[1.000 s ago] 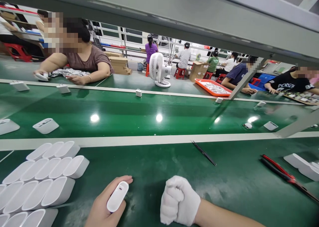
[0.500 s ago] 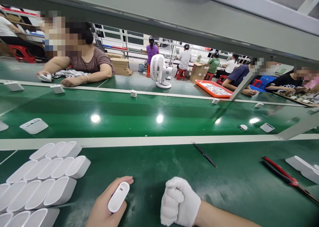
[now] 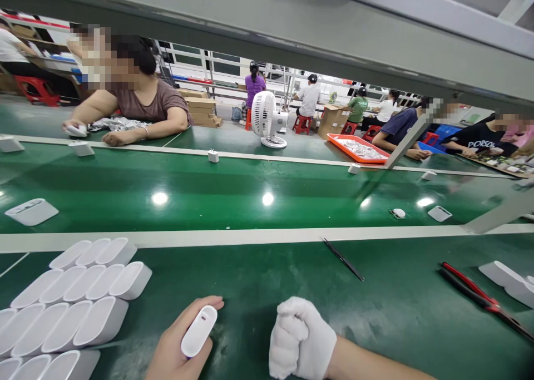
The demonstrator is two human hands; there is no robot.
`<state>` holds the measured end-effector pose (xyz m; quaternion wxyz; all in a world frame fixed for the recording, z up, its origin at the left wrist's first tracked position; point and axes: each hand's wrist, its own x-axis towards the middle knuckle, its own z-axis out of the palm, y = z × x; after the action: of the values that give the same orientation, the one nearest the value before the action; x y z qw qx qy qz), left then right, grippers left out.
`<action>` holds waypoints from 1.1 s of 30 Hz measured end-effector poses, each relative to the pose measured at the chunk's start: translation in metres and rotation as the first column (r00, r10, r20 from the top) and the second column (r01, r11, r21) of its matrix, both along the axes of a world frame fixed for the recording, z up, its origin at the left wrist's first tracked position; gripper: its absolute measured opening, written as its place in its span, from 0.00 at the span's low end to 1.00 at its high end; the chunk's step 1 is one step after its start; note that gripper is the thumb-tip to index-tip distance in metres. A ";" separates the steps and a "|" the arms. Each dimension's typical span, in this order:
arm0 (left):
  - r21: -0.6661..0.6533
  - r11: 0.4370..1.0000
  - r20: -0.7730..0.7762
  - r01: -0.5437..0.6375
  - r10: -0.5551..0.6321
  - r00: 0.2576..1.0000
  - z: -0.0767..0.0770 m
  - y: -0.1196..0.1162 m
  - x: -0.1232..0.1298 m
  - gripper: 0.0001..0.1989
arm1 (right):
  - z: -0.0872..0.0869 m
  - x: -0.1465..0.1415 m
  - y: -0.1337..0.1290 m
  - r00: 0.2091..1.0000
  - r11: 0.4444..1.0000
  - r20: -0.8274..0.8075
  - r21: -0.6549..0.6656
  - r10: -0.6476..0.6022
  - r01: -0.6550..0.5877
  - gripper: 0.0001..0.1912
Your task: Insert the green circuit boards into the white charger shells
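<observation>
My bare left hand (image 3: 175,344) is wrapped round a white oval plastic case (image 3: 199,331), whose end face with a small slot is turned up toward me. Just to its right, my right hand (image 3: 301,338) wears a white glove and is closed in a fist over the green bench. Whatever the fist may hold is hidden by the fingers. Rows of white oval housings (image 3: 102,319) stand packed together on the left. Black tweezers (image 3: 342,259) lie on the bench beyond my right hand.
Red-and-black pliers (image 3: 486,297) and white housings (image 3: 509,282) lie at right. A green conveyor belt (image 3: 292,213) beyond a pale rail carries small white parts. Across it are a white fan (image 3: 263,116), an orange tray (image 3: 357,148) and several co-workers. A grey beam (image 3: 267,29) crosses overhead.
The white parts on the conveyor have shifted to the left. Both my hands and the case in my left hand stay where they were.
</observation>
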<state>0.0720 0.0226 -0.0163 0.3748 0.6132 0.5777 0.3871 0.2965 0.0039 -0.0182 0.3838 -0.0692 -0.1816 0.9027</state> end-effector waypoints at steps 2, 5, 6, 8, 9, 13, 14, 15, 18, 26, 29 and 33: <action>0.006 1.000 0.010 -0.013 0.013 1.000 -0.001 -0.001 0.001 0.18 | 0.000 0.000 0.000 1.000 1.000 0.002 -0.005 0.009 -0.009 0.25; 0.005 1.000 0.012 -0.030 0.030 0.999 0.000 -0.001 0.003 0.18 | -0.001 0.001 0.000 1.000 1.000 0.002 -0.011 0.012 -0.011 0.25; 0.004 1.000 0.011 -0.031 0.031 0.999 0.000 -0.002 0.003 0.18 | -0.001 0.001 0.001 1.000 1.000 0.002 -0.011 0.010 -0.010 0.24; 0.003 1.000 0.008 -0.028 0.028 1.000 0.001 -0.002 0.003 0.18 | -0.002 0.001 0.001 1.000 1.000 -0.001 -0.007 0.012 -0.012 0.24; 0.002 1.000 0.005 -0.024 0.024 1.000 0.001 -0.002 0.002 0.18 | -0.002 0.001 0.001 1.000 1.000 -0.002 -0.006 0.015 -0.015 0.25; -0.014 1.000 -0.011 -0.005 0.005 1.000 0.002 -0.001 0.001 0.18 | -0.003 0.000 0.002 1.000 1.000 -0.006 -0.009 0.014 -0.014 0.25; -0.016 1.000 -0.012 0.000 0.000 1.000 0.002 0.000 0.001 0.18 | -0.003 0.000 0.002 1.000 1.000 -0.006 -0.010 0.014 -0.014 0.25; -0.014 1.000 -0.012 0.001 -0.001 1.000 0.002 0.000 0.001 0.18 | -0.003 0.000 0.002 1.000 1.000 -0.007 -0.011 0.014 -0.014 0.25; 0.006 1.000 -0.004 -0.011 0.011 1.000 0.003 -0.001 0.002 0.18 | -0.003 -0.001 0.002 1.000 1.000 -0.011 -0.012 0.015 -0.015 0.25; 0.003 1.000 -0.018 -0.009 0.010 1.000 0.002 -0.001 0.002 0.18 | -0.002 0.002 0.002 1.000 0.999 0.019 -0.032 0.025 -0.025 0.25; -0.018 1.000 -0.020 0.003 -0.004 1.000 0.000 -0.001 0.001 0.18 | -0.001 0.001 0.002 0.997 0.999 0.076 -0.046 0.019 -0.016 0.25; -0.013 1.000 -0.023 0.003 -0.004 1.000 -0.003 -0.001 0.000 0.18 | 0.019 -0.002 0.005 0.833 0.982 0.553 0.168 -0.021 -0.086 0.28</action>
<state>0.0724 0.0216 -0.0191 0.3728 0.6162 0.5834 0.3755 0.2948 0.0090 0.0011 0.3042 -0.2878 -0.3691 0.8297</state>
